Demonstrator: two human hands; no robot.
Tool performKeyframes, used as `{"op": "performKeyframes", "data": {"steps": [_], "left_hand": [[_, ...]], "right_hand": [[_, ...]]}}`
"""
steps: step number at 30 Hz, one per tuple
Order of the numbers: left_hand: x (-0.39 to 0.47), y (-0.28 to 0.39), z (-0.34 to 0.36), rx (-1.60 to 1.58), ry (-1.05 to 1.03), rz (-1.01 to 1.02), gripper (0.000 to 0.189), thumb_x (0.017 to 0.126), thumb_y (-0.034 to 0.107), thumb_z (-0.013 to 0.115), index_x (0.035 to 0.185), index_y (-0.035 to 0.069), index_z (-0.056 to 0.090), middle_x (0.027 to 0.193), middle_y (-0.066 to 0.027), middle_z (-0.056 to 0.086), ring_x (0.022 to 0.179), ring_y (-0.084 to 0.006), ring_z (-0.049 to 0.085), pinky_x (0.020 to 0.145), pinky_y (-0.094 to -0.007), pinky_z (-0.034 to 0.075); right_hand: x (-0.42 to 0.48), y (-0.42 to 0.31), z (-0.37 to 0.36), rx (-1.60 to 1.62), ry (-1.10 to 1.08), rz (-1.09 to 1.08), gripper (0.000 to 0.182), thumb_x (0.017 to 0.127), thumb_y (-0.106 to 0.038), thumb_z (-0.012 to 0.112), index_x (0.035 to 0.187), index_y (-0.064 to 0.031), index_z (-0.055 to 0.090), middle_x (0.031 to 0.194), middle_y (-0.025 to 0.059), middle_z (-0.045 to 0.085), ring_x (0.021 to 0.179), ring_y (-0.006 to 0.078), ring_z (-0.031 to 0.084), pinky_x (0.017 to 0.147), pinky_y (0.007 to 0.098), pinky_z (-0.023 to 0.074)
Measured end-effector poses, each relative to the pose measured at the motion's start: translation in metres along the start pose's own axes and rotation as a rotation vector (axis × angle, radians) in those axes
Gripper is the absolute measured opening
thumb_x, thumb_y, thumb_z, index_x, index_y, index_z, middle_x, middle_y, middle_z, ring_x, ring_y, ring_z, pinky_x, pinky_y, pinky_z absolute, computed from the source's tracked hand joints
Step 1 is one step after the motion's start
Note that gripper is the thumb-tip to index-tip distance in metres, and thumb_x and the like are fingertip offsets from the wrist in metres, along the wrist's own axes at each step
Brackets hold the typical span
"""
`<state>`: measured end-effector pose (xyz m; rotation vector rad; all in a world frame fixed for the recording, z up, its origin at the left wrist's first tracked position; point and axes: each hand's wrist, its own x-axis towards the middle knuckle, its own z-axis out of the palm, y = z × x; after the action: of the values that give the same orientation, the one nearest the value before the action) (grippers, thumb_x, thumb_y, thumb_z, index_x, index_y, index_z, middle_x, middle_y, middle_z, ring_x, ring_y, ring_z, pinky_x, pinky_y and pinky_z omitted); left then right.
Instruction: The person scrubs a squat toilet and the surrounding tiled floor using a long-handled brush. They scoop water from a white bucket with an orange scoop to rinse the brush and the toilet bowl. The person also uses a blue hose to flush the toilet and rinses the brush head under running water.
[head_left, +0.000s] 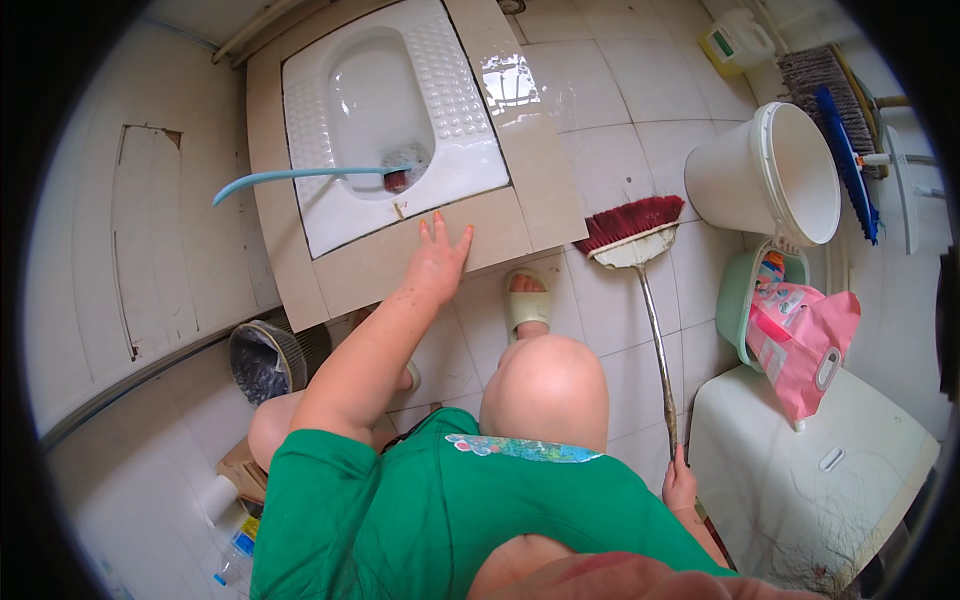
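Observation:
My left hand (437, 262) reaches forward, palm down and fingers spread, over the beige tiled edge (487, 221) of a raised step. Whether it presses on the tile I cannot tell. Just beyond its fingertips lies a white ceramic squat toilet (469, 161). A toilet brush (300, 174) with a light blue handle leans across the toilet's left rim, its reddish-brown bristles down in foamy water. Low on the right, my right hand (679, 484) grips the metal handle of a broom (634, 225). The broom's dark red bristles rest beside the step's right corner.
A white bucket (731, 176) stands at the right, near more brushes (832, 112) and a yellow-liquid jug (739, 41). A green basket (731, 307) and pink pouch (795, 337) sit by a white appliance (795, 465). A lined bin (266, 360) is at left.

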<state>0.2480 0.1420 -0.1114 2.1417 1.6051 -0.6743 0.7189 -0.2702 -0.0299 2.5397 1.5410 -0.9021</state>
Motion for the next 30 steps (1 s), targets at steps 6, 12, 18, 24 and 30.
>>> {"op": "performKeyframes", "data": {"steps": [6,12,18,24,30], "left_hand": [[-0.002,-0.004,0.005,-0.002,0.065,0.021,0.079,0.083,0.014,0.067,0.151,0.022,0.028,0.154,-0.0347,0.013,0.137,-0.0532,0.03,0.091,-0.0478,0.053],[-0.006,-0.001,-0.013,0.029,0.039,0.075,0.074,0.084,0.002,0.056,0.151,0.017,0.03,0.152,-0.0366,0.017,0.136,-0.053,0.032,0.09,-0.0428,0.054],[-0.004,-0.007,0.009,-0.006,0.1,0.063,0.075,0.085,0.015,0.065,0.151,0.02,0.03,0.152,-0.0355,0.019,0.135,-0.0546,0.031,0.089,-0.0477,0.054],[-0.006,-0.004,-0.004,-0.021,0.058,0.058,0.075,0.086,0.008,0.059,0.152,0.02,0.027,0.153,-0.0359,0.015,0.136,-0.0544,0.029,0.091,-0.0462,0.053],[0.002,-0.005,0.014,0.019,0.113,0.054,0.076,0.084,0.003,0.057,0.153,0.019,0.028,0.152,-0.0359,0.017,0.137,-0.0535,0.03,0.092,-0.0422,0.054]], "right_hand": [[0.194,-0.044,0.013,-0.028,0.047,-0.132,0.043,0.099,-0.022,0.05,0.141,-0.017,0.048,0.078,0.0277,0.06,0.072,0.0442,0.061,0.064,0.049,0.0482],[0.504,-0.27,-0.003,-0.112,0.172,-0.352,0.048,0.099,-0.032,0.041,0.146,-0.0242,0.039,0.103,0.0258,0.065,0.096,0.045,0.062,0.083,0.0548,0.0491],[0.541,-0.451,-0.039,0.069,0.207,-0.366,0.037,0.097,-0.028,0.046,0.129,-0.0119,0.053,0.112,0.0232,0.064,0.105,0.0423,0.06,0.088,0.0506,0.0486],[0.435,-0.3,-0.006,0.209,0.281,-0.404,0.042,0.096,-0.025,0.053,0.138,-0.0206,0.049,0.11,0.0206,0.065,0.101,0.0411,0.061,0.085,0.0467,0.0502],[0.191,-0.127,0.018,0.214,0.208,-0.252,0.045,0.097,-0.016,0.053,0.141,-0.0133,0.048,0.085,0.0229,0.065,0.074,0.033,0.066,0.07,0.0372,0.0518]]}}
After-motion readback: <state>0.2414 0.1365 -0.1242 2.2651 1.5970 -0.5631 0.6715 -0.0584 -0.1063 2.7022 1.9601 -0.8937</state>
